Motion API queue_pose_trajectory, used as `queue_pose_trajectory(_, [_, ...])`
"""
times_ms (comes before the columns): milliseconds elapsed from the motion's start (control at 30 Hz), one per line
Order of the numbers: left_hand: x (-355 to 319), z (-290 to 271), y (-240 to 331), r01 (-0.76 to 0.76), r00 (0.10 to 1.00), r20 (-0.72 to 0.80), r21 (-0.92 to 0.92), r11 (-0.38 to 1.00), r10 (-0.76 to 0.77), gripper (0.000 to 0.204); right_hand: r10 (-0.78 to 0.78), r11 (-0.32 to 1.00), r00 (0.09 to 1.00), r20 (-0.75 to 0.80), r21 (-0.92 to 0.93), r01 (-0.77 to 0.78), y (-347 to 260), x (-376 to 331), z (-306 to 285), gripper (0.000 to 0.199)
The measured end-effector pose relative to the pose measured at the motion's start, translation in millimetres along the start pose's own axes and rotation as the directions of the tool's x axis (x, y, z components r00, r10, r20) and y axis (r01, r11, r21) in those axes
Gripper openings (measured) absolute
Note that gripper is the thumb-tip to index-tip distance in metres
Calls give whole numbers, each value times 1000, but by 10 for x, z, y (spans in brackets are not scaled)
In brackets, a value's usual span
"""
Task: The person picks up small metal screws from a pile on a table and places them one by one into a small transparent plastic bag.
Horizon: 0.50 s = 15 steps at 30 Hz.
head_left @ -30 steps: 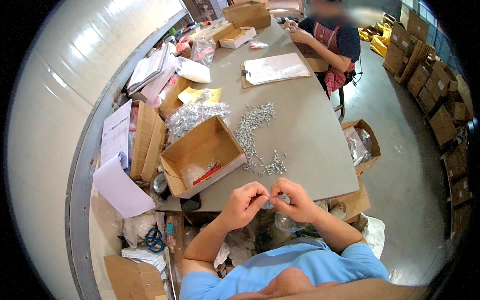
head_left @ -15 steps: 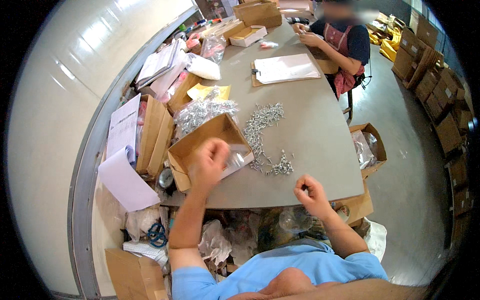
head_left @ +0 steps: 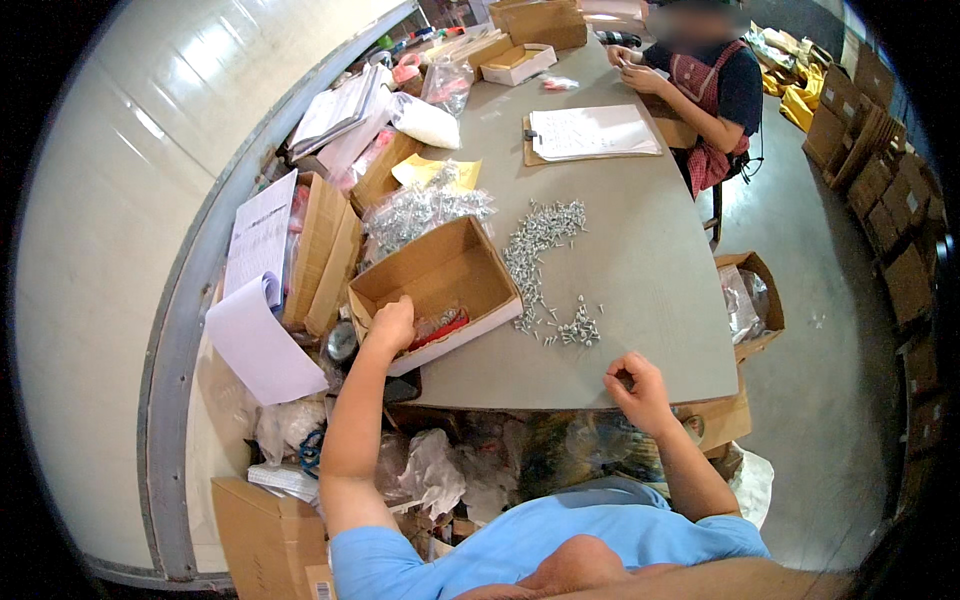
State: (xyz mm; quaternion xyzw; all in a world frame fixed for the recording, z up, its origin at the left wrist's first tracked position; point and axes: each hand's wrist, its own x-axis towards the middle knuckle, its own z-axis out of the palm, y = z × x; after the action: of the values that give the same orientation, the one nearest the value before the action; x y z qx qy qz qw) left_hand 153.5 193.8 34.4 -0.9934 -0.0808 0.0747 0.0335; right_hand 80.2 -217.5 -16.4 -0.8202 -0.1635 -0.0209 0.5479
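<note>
Two bare hands work at the near edge of a grey table. The left hand reaches into an open cardboard box, its fingers curled downward over the box's near corner; whether they grip anything cannot be told. Just beyond those fingers, on the box floor, lie small clear bags with a red item. The right hand rests at the table's front edge, fingers bent inward and pinched together, perhaps on something too small to make out. Just ahead of those fingertips sits a small cluster of screws, part of a scattered trail of silver screws running away across the table. Farther off, beyond the box, lies a clear bag of screws. At the far end, another person sits beside a clipboard with paper.
</note>
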Motion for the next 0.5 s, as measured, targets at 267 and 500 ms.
queue_pose_trajectory(267, [-181,-323,59,-75,967,-255,-240,968,12,15,-20,1000,996,87,-13,21,41,98,-37,10])
queue_pose_trajectory(500, [-404,-476,179,-159,918,-393,-484,861,-52,18,-155,888,986,-62,-446,111,281,553,62,44])
